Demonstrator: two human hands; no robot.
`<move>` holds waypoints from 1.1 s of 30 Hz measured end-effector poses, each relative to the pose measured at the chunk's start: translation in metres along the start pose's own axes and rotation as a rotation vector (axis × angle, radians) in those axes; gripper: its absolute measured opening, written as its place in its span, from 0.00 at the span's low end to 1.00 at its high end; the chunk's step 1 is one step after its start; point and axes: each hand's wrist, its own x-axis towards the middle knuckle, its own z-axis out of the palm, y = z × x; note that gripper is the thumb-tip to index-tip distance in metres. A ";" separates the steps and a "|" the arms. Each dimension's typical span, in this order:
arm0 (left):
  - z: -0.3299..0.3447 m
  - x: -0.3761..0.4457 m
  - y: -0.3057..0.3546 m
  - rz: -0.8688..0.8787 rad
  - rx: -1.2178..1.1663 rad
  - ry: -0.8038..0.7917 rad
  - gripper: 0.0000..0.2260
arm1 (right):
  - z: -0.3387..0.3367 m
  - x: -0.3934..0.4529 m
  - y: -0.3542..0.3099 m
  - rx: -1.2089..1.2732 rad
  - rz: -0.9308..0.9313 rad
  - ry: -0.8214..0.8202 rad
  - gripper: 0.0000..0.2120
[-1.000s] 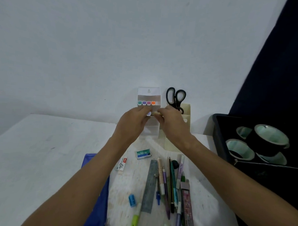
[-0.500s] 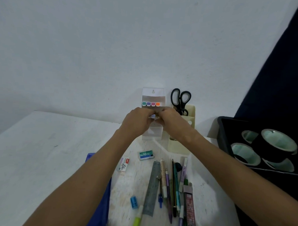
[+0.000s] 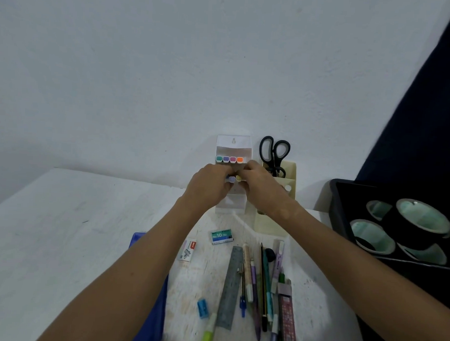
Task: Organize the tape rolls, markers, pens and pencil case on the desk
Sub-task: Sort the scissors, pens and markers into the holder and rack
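Observation:
A white marker box stands against the wall with several coloured marker caps in its top row. My left hand pinches a lilac-capped marker in front of the box. My right hand pinches a yellow-capped marker right beside it. Pens and pencils lie in a row on the desk near me. Black tape rolls sit in a black tray at the right. A blue pencil case lies partly under my left forearm.
A cream holder with black scissors stands right of the marker box. On the desk lie a staples box, a small white packet, a metal ruler, a blue sharpener and a green highlighter.
Both hands have dropped slightly in front of the box, and the lilac and yellow marker caps now show between the fingertips. The view has shifted a little.

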 end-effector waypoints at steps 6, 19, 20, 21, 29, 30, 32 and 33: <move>0.004 0.001 -0.001 -0.004 0.028 0.026 0.09 | 0.010 0.005 0.001 0.041 0.057 -0.024 0.13; 0.024 0.006 -0.003 -0.120 -0.038 0.063 0.11 | 0.020 0.010 -0.005 -0.083 0.213 -0.089 0.13; 0.025 0.006 -0.003 -0.123 -0.053 0.066 0.11 | 0.020 0.009 -0.007 -0.091 0.203 -0.073 0.13; 0.026 0.006 -0.002 -0.126 -0.064 0.071 0.11 | 0.019 0.008 -0.008 -0.105 0.192 -0.059 0.12; 0.020 -0.003 0.004 -0.094 0.100 0.000 0.12 | 0.014 0.000 -0.019 -0.148 0.123 -0.041 0.14; 0.018 -0.009 0.006 -0.070 0.126 0.004 0.14 | 0.013 -0.002 -0.020 -0.126 0.113 -0.049 0.15; 0.014 -0.023 0.009 0.003 0.155 0.047 0.17 | 0.009 -0.008 -0.022 -0.086 0.081 -0.021 0.17; 0.013 -0.033 0.011 0.035 0.145 0.074 0.17 | 0.006 -0.013 -0.023 -0.069 0.068 0.011 0.18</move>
